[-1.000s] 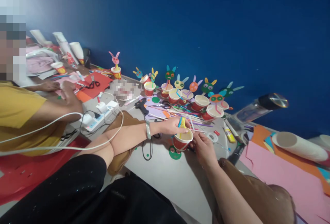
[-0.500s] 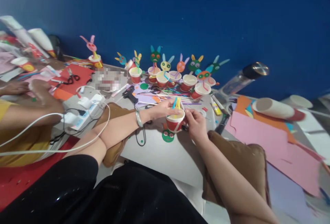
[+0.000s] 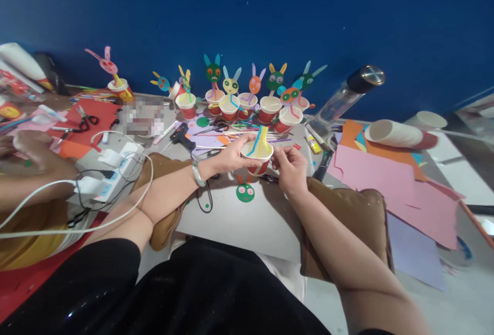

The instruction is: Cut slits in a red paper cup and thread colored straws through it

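Observation:
A red-and-white paper cup (image 3: 259,169) is held above the table, its mouth tilted toward me. Blue and yellow strips (image 3: 263,140) stand up from inside it. My left hand (image 3: 240,156) is wrapped round the cup's left side, the thumb across its front. At the right rim, the closed fingers of my right hand (image 3: 289,166) pinch the cup's edge; whether something small is between them is hidden. Just below the cup lies a green paper face (image 3: 245,193) with pink eyes and orange pieces on top.
Several cups with paper animal heads (image 3: 230,107) line the blue wall. A glue gun (image 3: 182,137) lies left of my hands, near a power strip (image 3: 118,173) with cables. A co-worker's arm (image 3: 38,170) is at left. Brown cushions, pink paper (image 3: 380,173) and a bottle (image 3: 349,93) flank me.
The cup has tipped so its mouth faces me more, with the strips leaning. Both hands stay on it. The view has shifted somewhat to the right.

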Demonstrator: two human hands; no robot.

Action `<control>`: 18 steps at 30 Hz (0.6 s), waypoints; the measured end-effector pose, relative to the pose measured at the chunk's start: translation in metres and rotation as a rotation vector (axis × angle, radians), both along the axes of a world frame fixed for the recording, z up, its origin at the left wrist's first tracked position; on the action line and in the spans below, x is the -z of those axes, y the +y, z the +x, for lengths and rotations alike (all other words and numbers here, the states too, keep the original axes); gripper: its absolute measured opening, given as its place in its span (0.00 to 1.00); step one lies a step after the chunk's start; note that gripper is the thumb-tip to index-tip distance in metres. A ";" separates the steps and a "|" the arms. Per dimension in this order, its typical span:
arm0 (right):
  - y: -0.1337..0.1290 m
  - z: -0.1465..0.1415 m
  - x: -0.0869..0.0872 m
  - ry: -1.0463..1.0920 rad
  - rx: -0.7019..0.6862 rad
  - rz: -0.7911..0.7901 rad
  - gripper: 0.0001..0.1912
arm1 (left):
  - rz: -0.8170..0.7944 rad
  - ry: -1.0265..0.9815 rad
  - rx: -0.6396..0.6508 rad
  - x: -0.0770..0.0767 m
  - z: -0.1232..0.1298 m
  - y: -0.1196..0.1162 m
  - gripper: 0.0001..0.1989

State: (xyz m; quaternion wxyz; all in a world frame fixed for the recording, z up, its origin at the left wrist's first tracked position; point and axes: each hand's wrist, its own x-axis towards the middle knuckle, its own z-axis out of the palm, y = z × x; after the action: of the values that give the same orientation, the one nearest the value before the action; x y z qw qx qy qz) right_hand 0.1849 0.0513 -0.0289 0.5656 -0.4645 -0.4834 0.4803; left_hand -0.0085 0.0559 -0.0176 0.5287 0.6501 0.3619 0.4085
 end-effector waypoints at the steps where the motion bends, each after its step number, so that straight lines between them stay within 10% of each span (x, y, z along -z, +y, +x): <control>1: -0.001 0.000 0.000 -0.030 -0.004 0.015 0.27 | 0.014 0.015 0.001 -0.002 -0.001 0.001 0.49; 18: 0.002 0.027 -0.023 -0.452 -0.328 0.430 0.21 | 0.314 0.162 0.160 -0.013 -0.004 -0.011 0.46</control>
State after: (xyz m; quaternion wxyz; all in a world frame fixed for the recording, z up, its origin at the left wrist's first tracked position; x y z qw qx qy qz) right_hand 0.2119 0.0532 -0.0064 0.4446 -0.3457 -0.7545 0.3370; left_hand -0.0121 0.0448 -0.0047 0.4205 0.7822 0.2822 0.3629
